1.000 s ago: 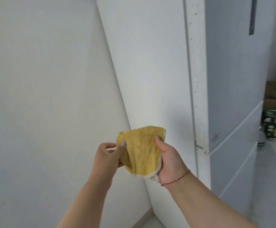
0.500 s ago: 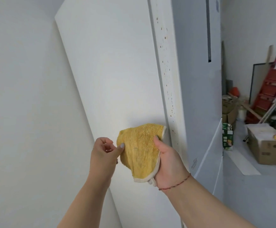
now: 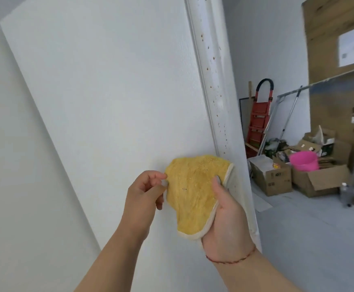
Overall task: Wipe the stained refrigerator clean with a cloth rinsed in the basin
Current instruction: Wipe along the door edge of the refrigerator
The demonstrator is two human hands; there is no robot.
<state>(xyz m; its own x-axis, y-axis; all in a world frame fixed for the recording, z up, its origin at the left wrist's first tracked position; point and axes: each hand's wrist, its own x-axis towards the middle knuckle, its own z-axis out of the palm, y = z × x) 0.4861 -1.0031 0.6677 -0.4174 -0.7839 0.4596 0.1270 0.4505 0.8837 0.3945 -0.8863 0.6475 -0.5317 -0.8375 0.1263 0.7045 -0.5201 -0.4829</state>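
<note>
Right now two hands hold a yellow cloth [image 3: 195,192] up in front of a white refrigerator [image 3: 112,98]. The right hand [image 3: 224,216] grips the cloth from the right side. Its thumb lies on the fuzzy yellow face, and its other fingers are hidden behind the cloth. A thin red string [image 3: 231,259] goes round that wrist. The left hand [image 3: 145,196] is at the left edge of the cloth. Its thumb and first finger touch that edge, and they look like they pinch it, but it is hard to be sure. Its other fingers are curled in.

The cloth is yellow with a pale cream edge. It hangs in a soft, rounded shape between the two hands, close to the big white side of the refrigerator. You cannot tell if it touches the side.

Just above the cloth runs the narrow front edge strip [image 3: 212,81] of the refrigerator. It has many small brown spots on it, going up and down in a line.

Far off to the right, on the grey floor [image 3: 311,228], sit brown cardboard boxes [image 3: 271,175]. A pink basin [image 3: 303,161] rests on top of one open box. A red step ladder [image 3: 259,116] leans by the wall behind them. A tall brown cardboard sheet [image 3: 338,60] with a white paper on it stands at the far right.
</note>
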